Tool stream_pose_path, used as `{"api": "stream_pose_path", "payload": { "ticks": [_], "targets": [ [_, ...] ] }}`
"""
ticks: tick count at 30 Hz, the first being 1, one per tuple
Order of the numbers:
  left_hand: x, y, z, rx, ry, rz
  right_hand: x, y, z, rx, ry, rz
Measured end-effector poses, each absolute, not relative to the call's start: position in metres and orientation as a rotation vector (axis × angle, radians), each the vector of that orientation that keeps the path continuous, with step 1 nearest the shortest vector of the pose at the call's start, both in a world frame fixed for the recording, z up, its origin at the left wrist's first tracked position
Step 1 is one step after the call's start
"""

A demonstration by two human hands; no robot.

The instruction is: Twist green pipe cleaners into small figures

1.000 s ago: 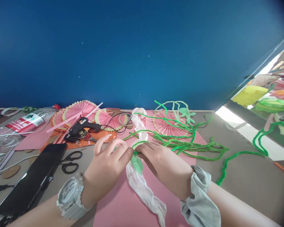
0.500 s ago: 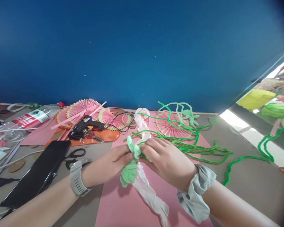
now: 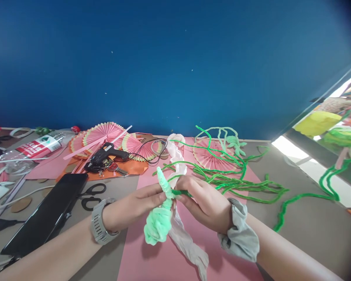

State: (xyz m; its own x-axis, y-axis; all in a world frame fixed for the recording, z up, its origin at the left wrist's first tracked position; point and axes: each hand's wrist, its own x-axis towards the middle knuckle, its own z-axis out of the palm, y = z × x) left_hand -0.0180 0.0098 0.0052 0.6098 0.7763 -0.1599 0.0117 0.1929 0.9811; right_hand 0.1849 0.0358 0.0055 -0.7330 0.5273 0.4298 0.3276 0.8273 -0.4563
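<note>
From the head view: the left hand (image 3: 131, 210) pinches the mint-green bundle (image 3: 158, 225) between thumb and fingers, the right hand (image 3: 207, 203) gripping a dark green strand (image 3: 181, 192) at its side. Half a second ago two stubby ends poked up; now one tapered tip rises, rounded end hanging brighter above the pink sheet (image 3: 148, 267).
</note>
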Motion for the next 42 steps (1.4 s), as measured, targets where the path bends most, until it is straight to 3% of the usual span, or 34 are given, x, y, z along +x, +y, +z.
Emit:
{"api": "stream_pose_path", "payload": {
  "ticks": [7,19,30,42],
  "targets": [
    [-0.01,0.003,0.012,1.57,0.93,0.6,0.181,0.036,-0.001,-0.612,-2.41,0.324],
    [-0.01,0.013,0.008,2.631,1.324,0.594,0.171,0.034,-0.007,-1.046,-2.235,0.768],
    [-0.006,0.007,0.01,1.68,1.186,0.606,0.173,0.033,0.001,-0.969,-2.486,0.7],
    [-0.005,0.01,0.007,1.714,1.137,0.488,0.176,0.037,-0.003,-0.864,-2.461,0.989]
  ]
}}
